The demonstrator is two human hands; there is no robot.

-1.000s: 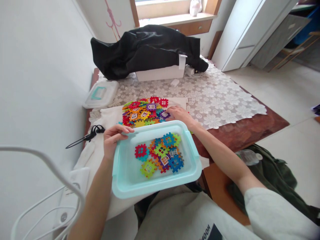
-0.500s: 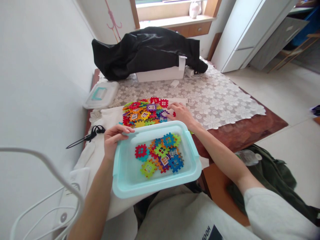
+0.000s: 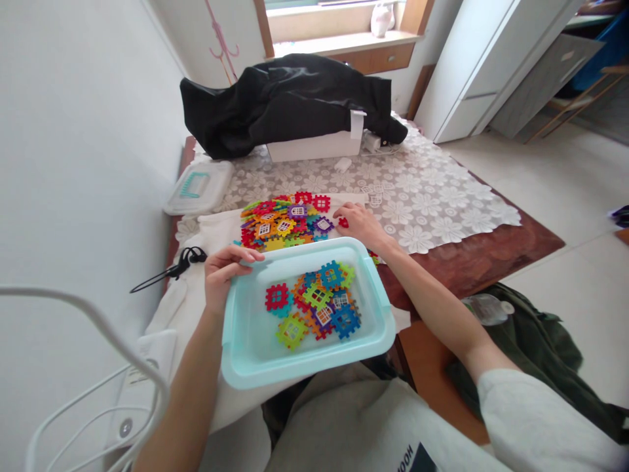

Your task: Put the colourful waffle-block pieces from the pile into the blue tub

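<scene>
Head cam: R hand (image 3: 363, 226) has slid off purple pc (image 3: 324, 225), apparently skipping it, now half-curled at red pc (image 3: 343, 223) by pile (image 3: 285, 226), hold unclear; L hand (image 3: 221, 278) grips tub (image 3: 255, 331) rim, pcs (image 3: 319, 298) inside.

Hands: two, left hand (image 3: 225, 272) and right hand (image 3: 361, 226). Tub (image 3: 250, 324): one. Lid (image 3: 216, 185): one. Bottle (image 3: 486, 309): one. Black cloth (image 3: 295, 98): one. Tablecloth (image 3: 417, 190): one. Lime-green pieces (image 3: 318, 296) in tub: three showing. Other tub pieces (image 3: 346, 321): overlapping, no sure count. Heap of pieces (image 3: 285, 226): one, too jumbled to tally.
</scene>
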